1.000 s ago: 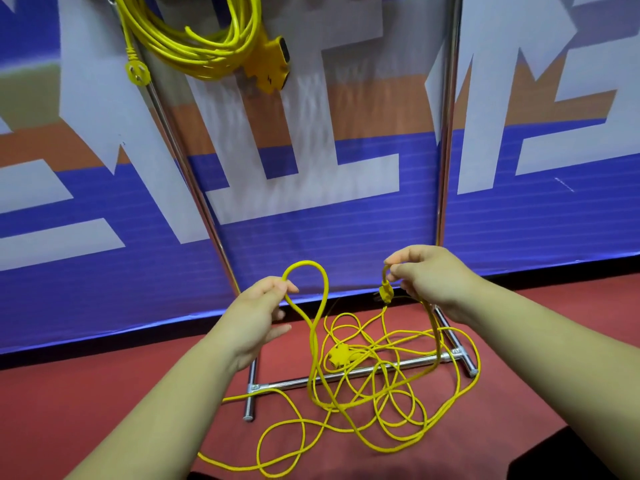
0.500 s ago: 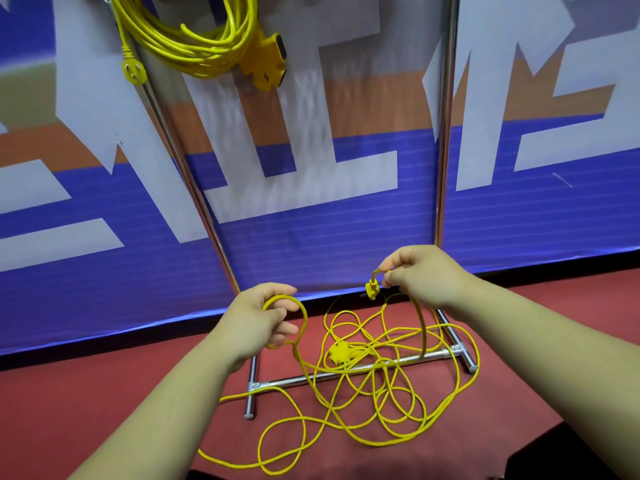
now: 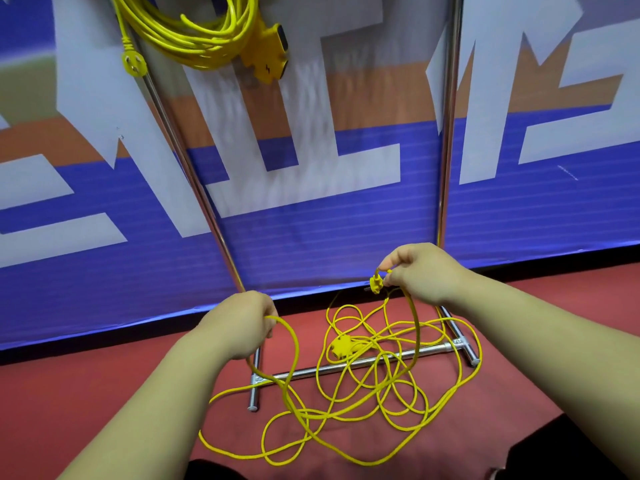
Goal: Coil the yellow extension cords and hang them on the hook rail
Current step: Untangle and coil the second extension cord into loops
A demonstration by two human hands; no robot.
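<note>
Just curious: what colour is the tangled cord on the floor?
The tangled cord is bright yellow, seen best in the head view against the red floor.

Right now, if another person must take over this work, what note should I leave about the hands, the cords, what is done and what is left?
Left hand grips a loop of the loose cord.
Right hand pinches the same cord just beside its plug.
The rest lies tangled on the red floor, across the rack's base bar, with the socket block among it.
Done: one coiled cord hangs high by the left pole.
Left: coil the loose cord and hang it up.
</note>
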